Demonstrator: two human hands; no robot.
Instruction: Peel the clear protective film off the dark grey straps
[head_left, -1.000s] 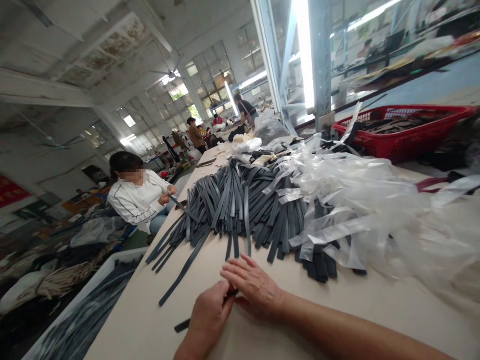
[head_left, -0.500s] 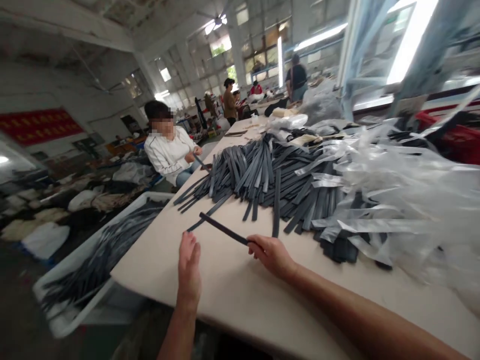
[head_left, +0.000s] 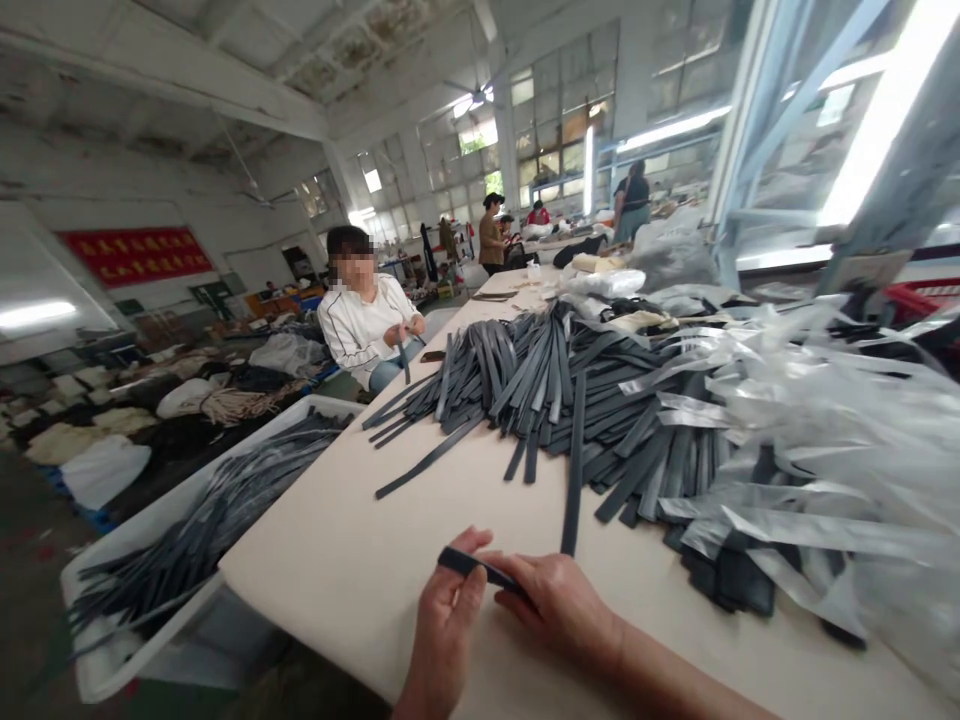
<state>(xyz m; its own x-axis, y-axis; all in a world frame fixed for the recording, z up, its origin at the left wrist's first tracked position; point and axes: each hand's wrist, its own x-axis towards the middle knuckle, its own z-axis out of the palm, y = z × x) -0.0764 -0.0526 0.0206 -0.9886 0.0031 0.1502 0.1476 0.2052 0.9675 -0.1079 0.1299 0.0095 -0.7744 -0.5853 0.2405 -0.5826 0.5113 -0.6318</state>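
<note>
Between my two hands, low over the near part of the table, is one dark grey fabric strip [head_left: 459, 562]. My left hand [head_left: 450, 610] pinches its free end between thumb and fingers. Close beside it, my right hand [head_left: 559, 600] is closed around the strip, and part of the strip is hidden under its fingers. Past my hands lies a large heap of similar grey strips [head_left: 517, 370]. A single long strip [head_left: 574, 470] reaches from the heap almost to my right hand. Another strip [head_left: 420, 470] lies apart, to the left.
Crumpled clear plastic bags [head_left: 817, 400] cover the table's right side. At the left, below the table edge [head_left: 300, 590], stands a white bin [head_left: 112, 665] full of strips. A co-worker in a white top [head_left: 367, 320] sits across the left edge, holding a strip.
My left hand moved right and took the strip's free end, where before it was open and apart. My right hand drew the strip nearer. The camera view shifted.
</note>
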